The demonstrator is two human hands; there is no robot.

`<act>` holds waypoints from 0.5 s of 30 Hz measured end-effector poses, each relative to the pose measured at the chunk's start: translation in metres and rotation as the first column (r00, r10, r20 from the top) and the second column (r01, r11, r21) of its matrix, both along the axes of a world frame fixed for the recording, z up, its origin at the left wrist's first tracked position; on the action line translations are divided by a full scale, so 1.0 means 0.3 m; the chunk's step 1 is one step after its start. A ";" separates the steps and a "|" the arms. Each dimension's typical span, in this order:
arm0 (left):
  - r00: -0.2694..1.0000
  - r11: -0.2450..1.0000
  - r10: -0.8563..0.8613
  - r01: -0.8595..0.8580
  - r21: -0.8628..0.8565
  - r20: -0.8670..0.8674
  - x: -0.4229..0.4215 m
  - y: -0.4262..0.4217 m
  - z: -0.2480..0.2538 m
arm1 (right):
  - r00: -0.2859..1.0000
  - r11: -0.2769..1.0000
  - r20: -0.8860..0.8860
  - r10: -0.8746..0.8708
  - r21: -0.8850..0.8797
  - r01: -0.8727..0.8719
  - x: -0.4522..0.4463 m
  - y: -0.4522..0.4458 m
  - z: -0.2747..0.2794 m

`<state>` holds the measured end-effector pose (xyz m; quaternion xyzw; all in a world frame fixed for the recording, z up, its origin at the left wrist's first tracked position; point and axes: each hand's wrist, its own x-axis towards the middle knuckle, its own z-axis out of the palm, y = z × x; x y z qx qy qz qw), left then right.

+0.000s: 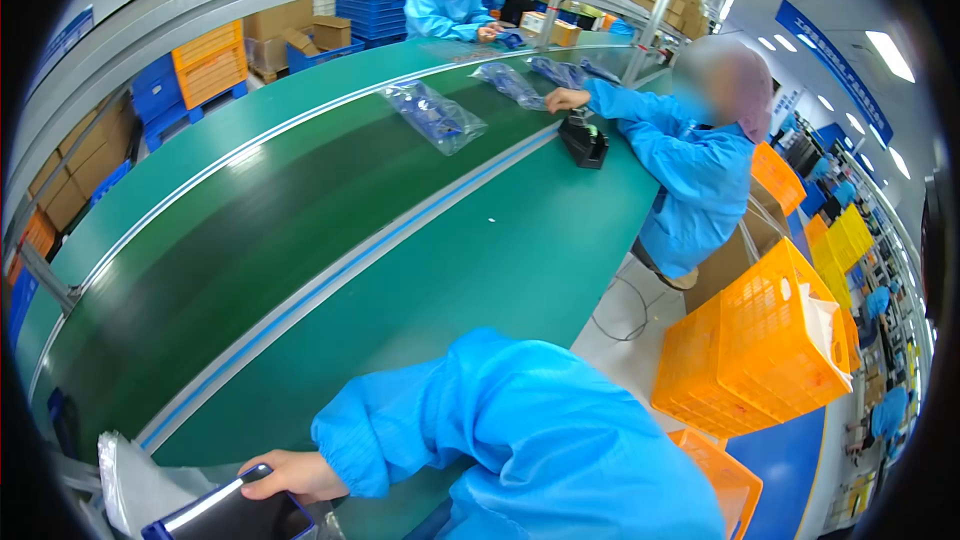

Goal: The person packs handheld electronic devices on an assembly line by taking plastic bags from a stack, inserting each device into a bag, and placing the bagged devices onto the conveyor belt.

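My right hand (295,477), in a blue sleeve, reaches in from the lower right. Its fingers are closed on the edge of a dark, glossy, flat device (235,515) with a blue rim, partly cut off by the bottom of the view. Clear plastic film (135,485) lies beside and behind the device at the lower left. My left hand does not show.
A green conveyor belt (250,205) carries bagged blue items (433,115). Beyond, a co-worker in blue (690,160) reaches over a black tape dispenser (583,143). Another person (440,12) works at the far side. Orange crates (755,340) stand at right.
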<state>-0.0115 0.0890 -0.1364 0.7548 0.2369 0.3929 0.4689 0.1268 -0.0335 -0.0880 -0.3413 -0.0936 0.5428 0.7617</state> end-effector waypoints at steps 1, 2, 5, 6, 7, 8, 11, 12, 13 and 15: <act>0.999 0.994 -0.039 0.036 -0.102 -0.026 0.016 0.045 -0.023 | 1.000 0.999 -0.023 -0.021 0.024 0.022 0.008 0.006 -0.018; 0.996 0.977 -0.074 0.063 -0.204 -0.047 0.014 0.074 -0.043 | 0.998 0.998 -0.048 -0.036 0.046 0.038 0.017 0.013 -0.037; 0.999 0.990 0.048 -0.048 -0.132 0.002 0.004 -0.028 0.033 | 0.994 0.987 -0.063 -0.086 0.128 0.094 0.036 0.021 -0.058; 0.998 0.976 0.029 -0.042 -0.216 -0.060 -0.006 -0.025 0.057 | 0.984 0.984 0.115 -0.134 -0.099 0.146 0.055 -0.011 -0.005; 0.992 0.953 0.035 -0.068 -0.295 -0.118 -0.023 -0.014 0.079 | 0.991 0.990 -0.049 -0.121 0.065 0.124 0.061 -0.027 0.005; 0.989 0.968 0.142 -0.132 -0.212 0.033 0.017 -0.044 0.099 | 0.989 0.986 0.023 -0.146 -0.075 0.148 0.084 -0.044 0.019; 0.968 0.932 0.233 -0.195 -0.306 0.091 0.040 -0.007 0.154 | 0.994 0.995 0.079 -0.072 0.067 0.067 0.159 -0.074 0.027; 0.961 0.919 0.263 -0.224 -0.324 0.082 0.042 0.012 0.192 | 0.971 0.980 0.133 -0.197 0.008 0.198 0.157 -0.086 0.020; 0.957 0.906 0.278 -0.233 -0.353 0.082 0.056 0.020 0.213 | 0.961 0.970 0.142 -0.238 -0.009 0.242 0.165 -0.100 0.051; 0.937 0.915 0.332 -0.292 -0.276 0.109 0.053 0.060 0.198 | 0.940 0.972 0.249 -0.234 0.088 0.218 0.171 -0.110 0.090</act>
